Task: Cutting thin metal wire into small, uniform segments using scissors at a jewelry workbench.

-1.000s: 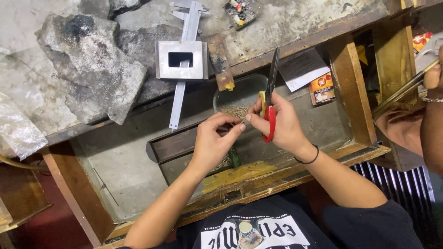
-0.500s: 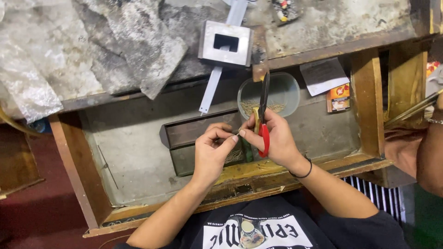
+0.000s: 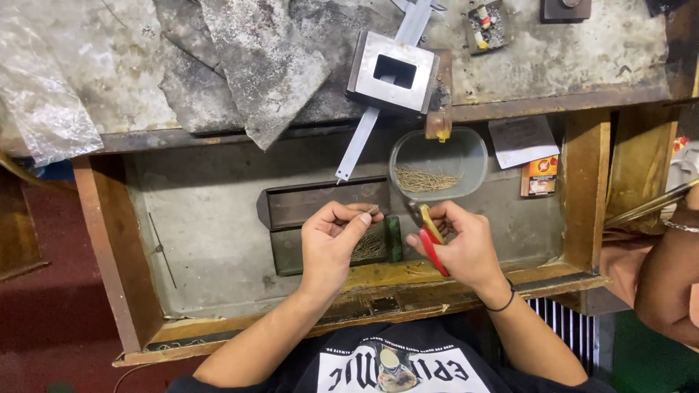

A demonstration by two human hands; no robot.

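Observation:
My left hand pinches a thin short wire piece between thumb and fingertips over the open wooden drawer. My right hand grips small pliers with red and yellow handles; their jaws point up-left toward the left fingertips. Just beyond the hands stands a clear plastic tub holding several thin golden wire pieces. More such wire pieces lie in a dark tray under my left hand.
On the bench top behind lie a square metal block with a rectangular hole, a steel caliper and crumpled grey sheets. A paper slip and a small orange packet sit at the drawer's right. Another person's arm is at the right edge.
The view has shifted, so the bench sits lower in frame. The pliers tilted down from upright, jaws now near the left fingertips. Both hands stay close together over the drawer.

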